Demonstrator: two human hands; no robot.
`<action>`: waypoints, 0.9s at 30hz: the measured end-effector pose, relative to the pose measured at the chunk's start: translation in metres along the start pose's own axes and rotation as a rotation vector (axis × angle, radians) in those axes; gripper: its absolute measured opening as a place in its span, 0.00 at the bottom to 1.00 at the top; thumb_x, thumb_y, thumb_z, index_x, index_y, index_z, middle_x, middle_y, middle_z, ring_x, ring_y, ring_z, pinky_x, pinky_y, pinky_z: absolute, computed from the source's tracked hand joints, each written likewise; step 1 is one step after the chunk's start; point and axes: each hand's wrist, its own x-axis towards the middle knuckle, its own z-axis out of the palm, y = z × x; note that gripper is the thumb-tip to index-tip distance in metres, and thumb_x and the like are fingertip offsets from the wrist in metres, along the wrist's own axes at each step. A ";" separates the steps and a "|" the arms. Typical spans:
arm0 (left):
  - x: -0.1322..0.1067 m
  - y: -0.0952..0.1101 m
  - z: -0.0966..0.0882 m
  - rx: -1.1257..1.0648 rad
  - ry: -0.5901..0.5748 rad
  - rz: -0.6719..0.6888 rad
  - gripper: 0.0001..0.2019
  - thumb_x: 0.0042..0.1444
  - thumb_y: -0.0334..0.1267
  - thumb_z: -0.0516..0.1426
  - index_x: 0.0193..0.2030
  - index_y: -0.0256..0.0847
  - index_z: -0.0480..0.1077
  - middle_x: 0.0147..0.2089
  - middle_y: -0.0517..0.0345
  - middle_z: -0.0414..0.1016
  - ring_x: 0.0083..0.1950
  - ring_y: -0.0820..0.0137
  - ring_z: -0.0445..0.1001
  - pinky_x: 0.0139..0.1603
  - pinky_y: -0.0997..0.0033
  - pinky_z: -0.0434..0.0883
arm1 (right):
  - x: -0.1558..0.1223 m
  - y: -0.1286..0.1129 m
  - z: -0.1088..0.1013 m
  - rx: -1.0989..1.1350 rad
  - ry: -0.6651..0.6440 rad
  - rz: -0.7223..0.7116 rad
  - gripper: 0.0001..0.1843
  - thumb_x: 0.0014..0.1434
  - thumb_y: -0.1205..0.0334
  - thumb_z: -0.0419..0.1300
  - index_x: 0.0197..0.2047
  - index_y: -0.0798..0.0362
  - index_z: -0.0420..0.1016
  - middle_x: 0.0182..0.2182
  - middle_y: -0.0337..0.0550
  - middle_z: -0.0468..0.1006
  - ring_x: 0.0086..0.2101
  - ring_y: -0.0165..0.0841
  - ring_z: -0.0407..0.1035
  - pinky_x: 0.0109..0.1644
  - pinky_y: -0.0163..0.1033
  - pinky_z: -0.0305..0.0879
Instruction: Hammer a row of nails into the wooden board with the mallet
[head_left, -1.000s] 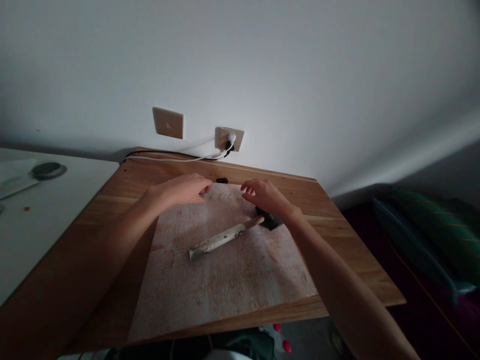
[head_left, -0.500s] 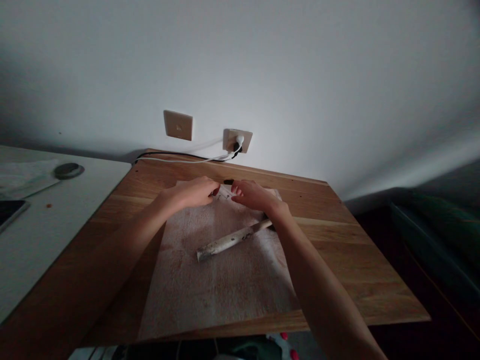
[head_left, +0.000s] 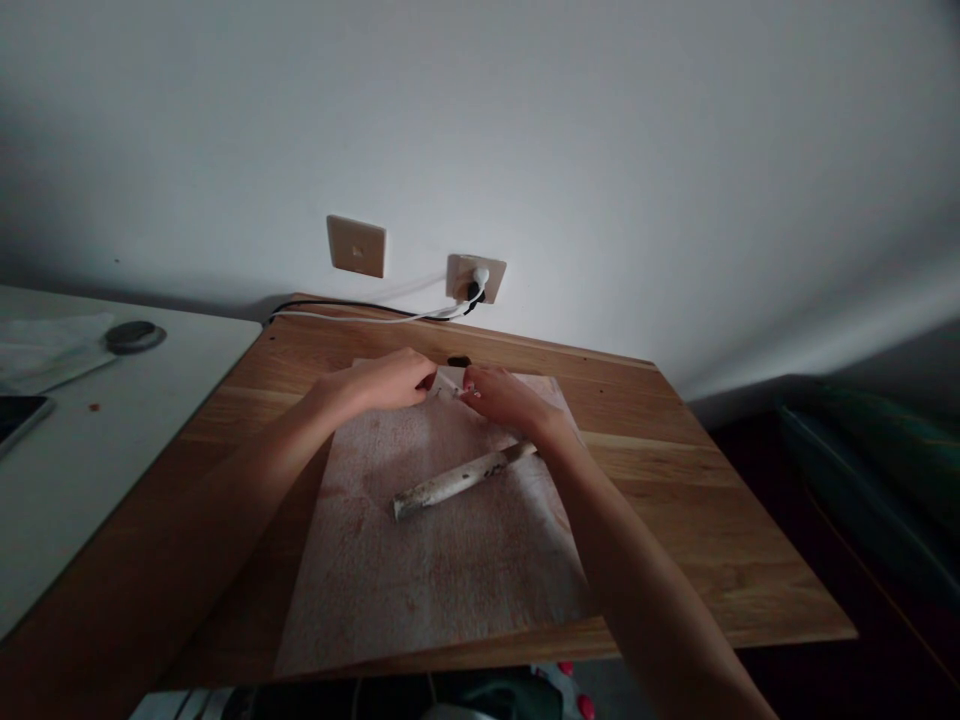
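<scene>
A whitish sheet [head_left: 375,560] with reddish-brown streaks lies on the wooden tabletop. Near its far edge are both of my hands, a small gap apart. My left hand [head_left: 401,380] is closed, thumb and fingers curled together. Facing it, my right hand [head_left: 499,390] has its fingertips drawn in as a pinch. A small pale thing with dark marks [head_left: 448,385] shows between them; its kind and how it is held I cannot make out. Across the sheet slants a stained whitish stick [head_left: 450,485], its right end beside my right wrist. Behind the hands lies a small dark object [head_left: 459,361].
A wall socket [head_left: 476,278] with plugs and black and white cables [head_left: 352,312] is behind the wooden tabletop [head_left: 675,520]. On the left, a white table [head_left: 150,400] bears a round grey object [head_left: 135,337], a plastic sheet and a dark flat device [head_left: 19,415].
The fingers of my right hand have curled inward, from partly spread to pinched. My left hand stays nearly in place. The stick and sheet have not visibly moved.
</scene>
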 end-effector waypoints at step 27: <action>-0.002 0.007 -0.006 -0.027 0.026 -0.058 0.04 0.62 0.32 0.60 0.36 0.38 0.77 0.35 0.52 0.82 0.37 0.63 0.79 0.37 0.69 0.65 | 0.007 -0.002 0.006 -0.009 -0.001 0.074 0.17 0.66 0.74 0.52 0.53 0.55 0.76 0.52 0.56 0.82 0.55 0.46 0.75 0.54 0.42 0.66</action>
